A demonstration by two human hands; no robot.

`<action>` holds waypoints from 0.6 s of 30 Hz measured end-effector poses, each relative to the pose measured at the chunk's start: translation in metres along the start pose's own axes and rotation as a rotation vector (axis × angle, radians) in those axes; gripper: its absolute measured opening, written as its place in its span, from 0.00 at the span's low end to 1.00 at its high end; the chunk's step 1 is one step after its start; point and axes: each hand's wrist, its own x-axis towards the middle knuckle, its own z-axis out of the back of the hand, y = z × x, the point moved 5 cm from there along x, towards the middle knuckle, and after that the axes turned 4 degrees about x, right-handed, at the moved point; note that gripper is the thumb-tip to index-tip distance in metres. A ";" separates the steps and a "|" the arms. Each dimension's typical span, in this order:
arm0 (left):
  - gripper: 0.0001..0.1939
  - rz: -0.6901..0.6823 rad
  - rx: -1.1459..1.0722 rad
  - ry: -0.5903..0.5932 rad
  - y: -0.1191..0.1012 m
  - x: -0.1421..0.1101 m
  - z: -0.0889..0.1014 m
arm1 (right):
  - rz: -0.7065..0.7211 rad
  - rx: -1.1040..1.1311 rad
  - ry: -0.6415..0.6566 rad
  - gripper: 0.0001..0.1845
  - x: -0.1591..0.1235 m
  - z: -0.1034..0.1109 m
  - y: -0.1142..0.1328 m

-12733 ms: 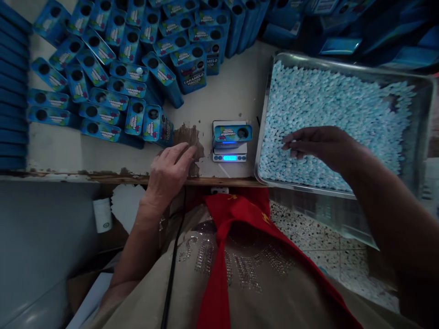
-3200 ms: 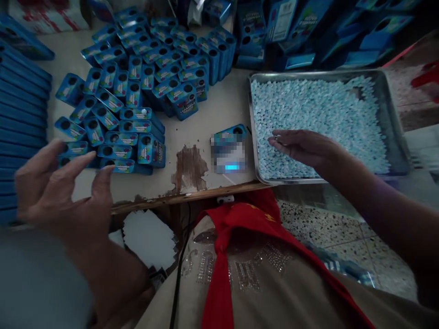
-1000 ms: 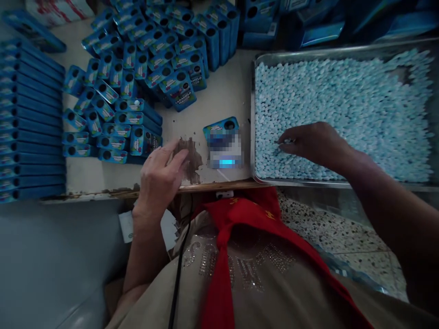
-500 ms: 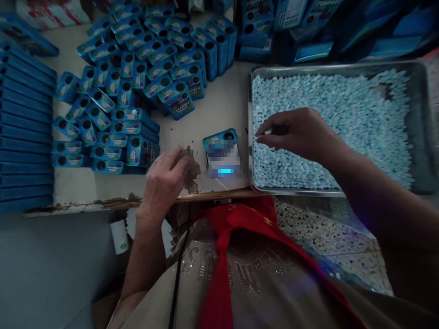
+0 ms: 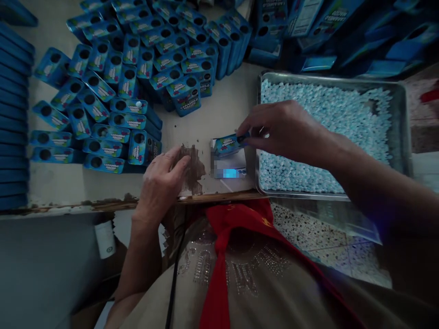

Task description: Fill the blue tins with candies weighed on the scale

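Caramelo Macizo box, blue, on the small digital scale with the lit display, hole end right at the thumb and forefinger of the right hand. Both bent in close around that end; cannot tell whether pinched on anything. Beside the scale, under the right wrist, a metal tray of pale blue candies. Well apart from the box, near the table's worn patch, the left hand, thumb and forefinger spread.

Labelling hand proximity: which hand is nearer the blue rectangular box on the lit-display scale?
Right hand, at the holed end of the box; the left hand is farther off, to the box's left.
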 end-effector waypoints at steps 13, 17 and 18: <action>0.15 0.007 -0.010 0.083 -0.013 0.000 -0.004 | -0.317 -0.201 0.069 0.13 -0.085 -0.068 -0.121; 0.16 -0.056 0.032 0.139 -0.032 0.008 0.000 | -0.332 -0.265 0.118 0.09 -0.081 -0.073 -0.125; 0.16 -0.061 0.039 0.146 -0.034 0.009 0.002 | -0.337 -0.256 0.116 0.08 -0.080 -0.069 -0.127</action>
